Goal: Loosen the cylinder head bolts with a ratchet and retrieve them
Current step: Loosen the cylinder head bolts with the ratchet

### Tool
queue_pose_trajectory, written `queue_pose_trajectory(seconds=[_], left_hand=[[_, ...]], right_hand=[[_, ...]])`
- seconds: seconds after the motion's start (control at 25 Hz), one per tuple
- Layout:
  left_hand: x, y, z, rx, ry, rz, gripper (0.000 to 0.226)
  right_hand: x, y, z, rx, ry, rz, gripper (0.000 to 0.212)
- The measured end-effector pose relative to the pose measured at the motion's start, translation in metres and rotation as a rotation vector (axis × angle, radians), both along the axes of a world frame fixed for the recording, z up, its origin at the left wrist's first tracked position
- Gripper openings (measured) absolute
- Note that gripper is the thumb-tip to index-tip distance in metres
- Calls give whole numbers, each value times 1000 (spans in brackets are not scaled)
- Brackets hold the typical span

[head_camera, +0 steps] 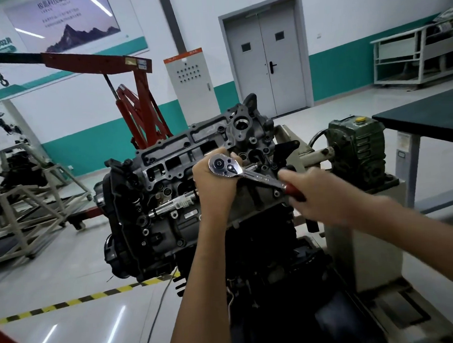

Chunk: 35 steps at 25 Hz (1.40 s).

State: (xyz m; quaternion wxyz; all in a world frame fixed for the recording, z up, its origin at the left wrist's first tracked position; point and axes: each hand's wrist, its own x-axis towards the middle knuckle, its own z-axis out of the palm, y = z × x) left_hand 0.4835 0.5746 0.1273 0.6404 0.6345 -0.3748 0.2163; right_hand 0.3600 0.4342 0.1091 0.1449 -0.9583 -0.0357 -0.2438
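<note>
The left hand (215, 184) is curled around the head of the ratchet (247, 174), holding it over the right part of the engine's cylinder head (181, 153) at centre. The right hand (318, 191) grips its red handle. A red hoist (134, 97) stands far left.

An automotive training workshop; red engine hoist (134, 97), engine on a stand (184, 190), hazard-striped floor (68, 301).

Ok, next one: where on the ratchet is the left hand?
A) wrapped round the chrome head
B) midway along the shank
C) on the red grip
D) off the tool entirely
A: the left hand curls round the chrome head of the ratchet, while the right hand holds its red grip.
</note>
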Motion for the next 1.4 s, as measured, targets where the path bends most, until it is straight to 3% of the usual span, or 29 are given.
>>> queue_pose_trajectory(seconds=[0.08,0.16,0.36,0.44,0.56,0.68,0.8,0.88,1.08,1.16,1.24,1.4], left_hand=[[6,7,1,71,-34,-25,37],[6,11,-3,72,-43,17,41],[-11,-8,-14,-92,-38,115,42],[-7,-13,-11,-108,-20,103,45],[2,-9,-6,-127,64,14,43],[3,-1,0,34,-30,-6,40],[6,7,3,132,-57,-36,37],[4,8,-3,90,-27,-7,37],[-11,-10,-12,-67,-51,81,42],[-7,-13,-12,-109,-10,43,43],[-2,-9,-11,-117,97,20,43],[3,5,-1,46,-15,-3,38]], right_hand=[[6,-20,27,-263,-40,-65,15],[8,-14,22,-223,-62,-55,14],[2,87,-55,589,-123,-29,20],[10,117,-65,812,-163,19,18],[4,93,-56,636,-124,36,19],[-3,19,-17,190,-13,33,17],[6,-23,25,-235,-27,-46,21],[7,-18,17,-181,-38,-47,15],[6,85,-61,649,-160,-12,21],[14,115,-71,811,-184,10,19],[12,108,-66,740,-165,32,19],[0,23,-20,139,-19,28,17]])
